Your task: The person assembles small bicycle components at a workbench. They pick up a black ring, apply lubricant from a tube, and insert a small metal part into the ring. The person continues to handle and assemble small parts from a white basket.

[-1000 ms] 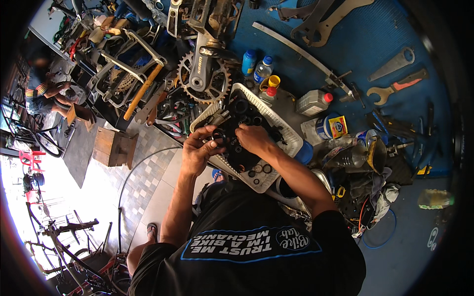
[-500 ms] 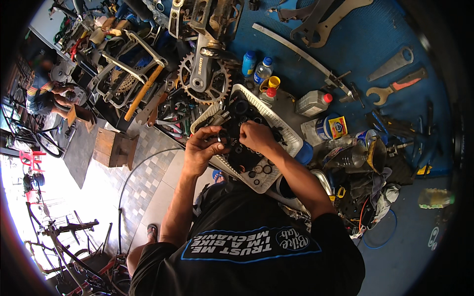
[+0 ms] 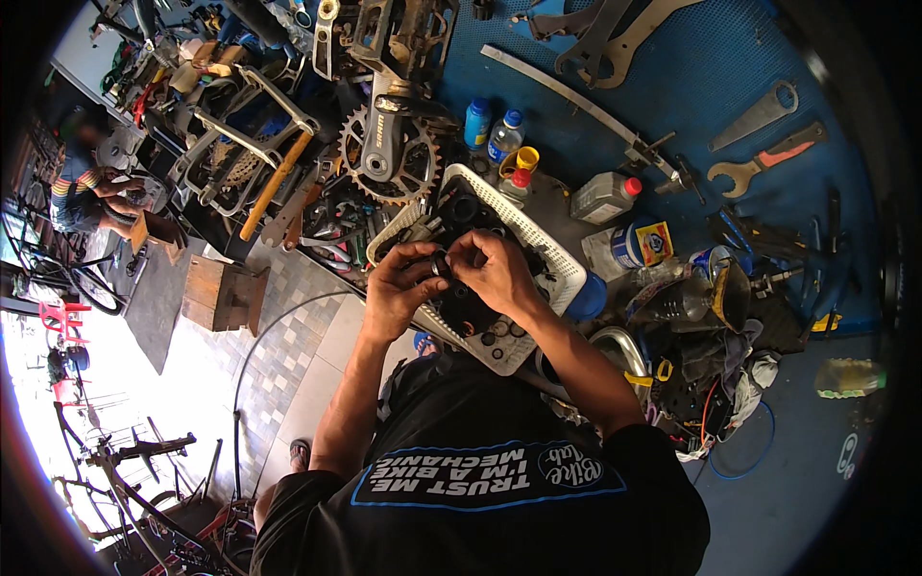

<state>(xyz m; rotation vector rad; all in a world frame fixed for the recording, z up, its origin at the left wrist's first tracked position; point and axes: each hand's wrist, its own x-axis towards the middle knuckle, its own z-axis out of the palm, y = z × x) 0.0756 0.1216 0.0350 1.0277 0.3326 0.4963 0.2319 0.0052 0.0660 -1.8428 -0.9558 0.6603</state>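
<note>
My left hand (image 3: 397, 290) pinches a small dark ring-shaped part (image 3: 440, 265) between thumb and fingers, above a white plastic basket (image 3: 534, 223). My right hand (image 3: 497, 276) comes in from the other side, its thumb and fingertips pressed together right beside the ring. Whatever those fingertips hold is too small and hidden to name. Inside the basket lie dark bike parts, and several small rings and washers (image 3: 500, 328) show near its closest end, partly covered by my right forearm.
A crankset with chainring (image 3: 386, 154) stands beyond the basket. Bottles (image 3: 506, 134), a grey container (image 3: 607, 197) and a blue-white tub (image 3: 642, 247) crowd its right. Wrenches (image 3: 768, 158) lie on the blue mat. A wooden-handled hammer (image 3: 277, 184) rests at left; another person (image 3: 86, 187) sits farther off.
My right hand has come up from the basket's contents and moved left to the ring in my left hand. The left hand stays nearly in place, still pinching the ring.
</note>
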